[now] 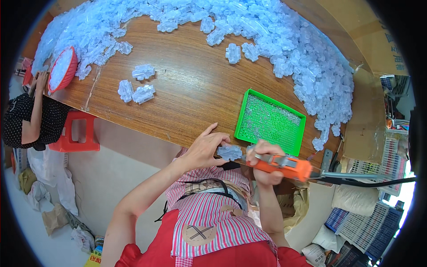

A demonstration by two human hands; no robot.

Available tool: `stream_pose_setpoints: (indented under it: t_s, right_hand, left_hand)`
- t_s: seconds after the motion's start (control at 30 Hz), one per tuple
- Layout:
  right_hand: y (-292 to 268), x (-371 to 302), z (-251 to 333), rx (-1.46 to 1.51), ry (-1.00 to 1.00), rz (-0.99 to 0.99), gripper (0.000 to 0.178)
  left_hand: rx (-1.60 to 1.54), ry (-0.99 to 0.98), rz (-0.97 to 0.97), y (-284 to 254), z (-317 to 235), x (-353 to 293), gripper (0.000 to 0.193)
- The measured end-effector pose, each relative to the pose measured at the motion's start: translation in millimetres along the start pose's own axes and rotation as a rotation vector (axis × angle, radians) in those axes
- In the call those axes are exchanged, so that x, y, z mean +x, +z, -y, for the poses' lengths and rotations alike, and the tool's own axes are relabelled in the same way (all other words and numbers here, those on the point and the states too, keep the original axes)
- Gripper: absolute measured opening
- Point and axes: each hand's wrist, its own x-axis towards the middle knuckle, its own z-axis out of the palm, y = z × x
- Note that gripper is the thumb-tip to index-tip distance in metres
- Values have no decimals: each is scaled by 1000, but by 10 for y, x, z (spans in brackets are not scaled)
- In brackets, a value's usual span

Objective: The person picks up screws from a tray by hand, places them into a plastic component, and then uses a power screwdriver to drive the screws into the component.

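Observation:
At the front edge of the wooden table [187,93], my left hand [202,150] pinches a clear plastic part [230,152] between thumb and fingers. My right hand [268,177] grips an orange powered screwdriver [287,166], blurred by motion. The tool's tip points left toward the plastic part; my fingers hide whether the two touch. Just beyond my right hand lies a green tray [242,113] holding many small metal screws [258,118]. Farther left, a few clear parts rest on the tabletop, among them one clear part [143,71] near the back.
A large heap of clear parts [249,22] curves along the table's back and right side. At left are a red basket [71,73], a co-worker's hand [41,81] and a red stool [91,133]. A black cable [382,181] trails rightward from the screwdriver.

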Motion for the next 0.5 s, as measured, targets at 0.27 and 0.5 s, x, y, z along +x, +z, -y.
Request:
stream_pose_setpoints:
  t_s: [0.27, 0.5]
  right_hand:
    - [117, -80, 12, 7, -4, 64, 79]
    - [182, -76, -54, 66, -20, 20, 74]
  left_hand:
    - [-23, -44, 2, -8, -46, 2, 55]
    - [9, -9, -32, 14, -10, -13, 57]
